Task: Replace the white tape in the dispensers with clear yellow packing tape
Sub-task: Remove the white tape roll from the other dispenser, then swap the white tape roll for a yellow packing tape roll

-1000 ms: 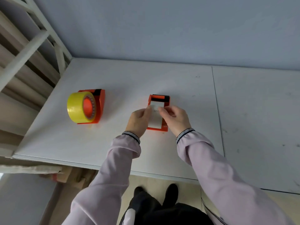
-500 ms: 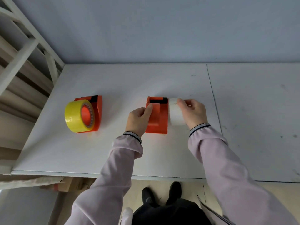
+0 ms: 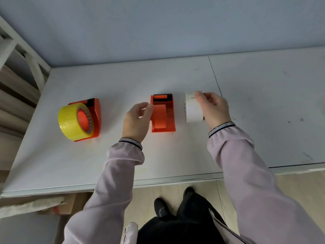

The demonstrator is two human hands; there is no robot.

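An orange tape dispenser [image 3: 163,114] lies in the middle of the white table [image 3: 88,155], its bare orange hub showing with no roll on it. My left hand [image 3: 136,120] rests against its left side, fingertips touching the hub's edge. My right hand [image 3: 213,107] grips a white tape roll [image 3: 192,110] just right of that dispenser, a small gap between them. A second orange dispenser [image 3: 94,114] lies at the left and carries a yellow tape roll [image 3: 70,120].
The table ends in a front edge [image 3: 158,180] near my body, with my feet on the floor below. A seam [image 3: 215,80] splits the tabletop right of the white roll. A white slatted frame [image 3: 21,55] stands at the far left. The wall runs behind.
The white roll came off the middle dispenser and moved right in my right hand. My left hand stayed on the dispenser's left side.
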